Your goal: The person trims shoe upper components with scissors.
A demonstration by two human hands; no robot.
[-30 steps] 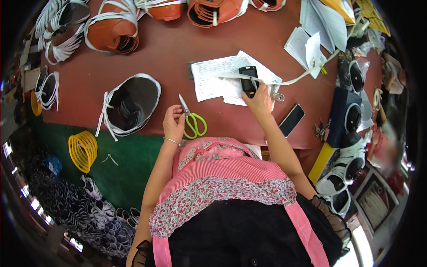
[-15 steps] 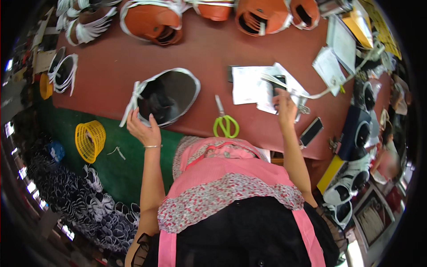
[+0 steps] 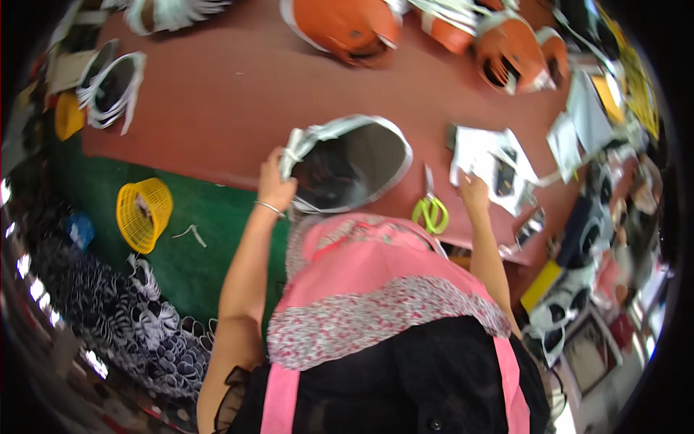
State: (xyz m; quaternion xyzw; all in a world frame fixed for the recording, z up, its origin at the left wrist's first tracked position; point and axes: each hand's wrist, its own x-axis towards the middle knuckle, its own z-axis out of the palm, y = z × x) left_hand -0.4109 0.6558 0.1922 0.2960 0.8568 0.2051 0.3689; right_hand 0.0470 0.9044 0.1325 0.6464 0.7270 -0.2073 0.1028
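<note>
My left hand (image 3: 277, 181) is closed on the left end of a bundle of dark, curved shoe-upper pieces (image 3: 354, 163) with white edging. A white strip (image 3: 291, 153) is tied round that end. The bundle lies at the near edge of the table, its rounded side to the right. My right hand (image 3: 473, 192), slightly blurred, is at the lower edge of some white papers (image 3: 473, 148). Its fingers point away from me, loosely apart, with nothing visible in them. Scissors with green handles (image 3: 431, 213) lie between the bundle and my right hand.
Orange shoe-upper bundles (image 3: 347, 29) line the table's far side. A dark phone-like object (image 3: 506, 173) rests on the papers; another phone (image 3: 531, 226) is nearer the edge. A yellow basket (image 3: 144, 217) stands on the green floor, with many dark, white-edged pieces (image 3: 152, 340) piled nearby.
The view has swung left, so the table's things appear farther right. My left hand has closed round the tied end of the bundle. My right hand has drawn back from the phone-like object.
</note>
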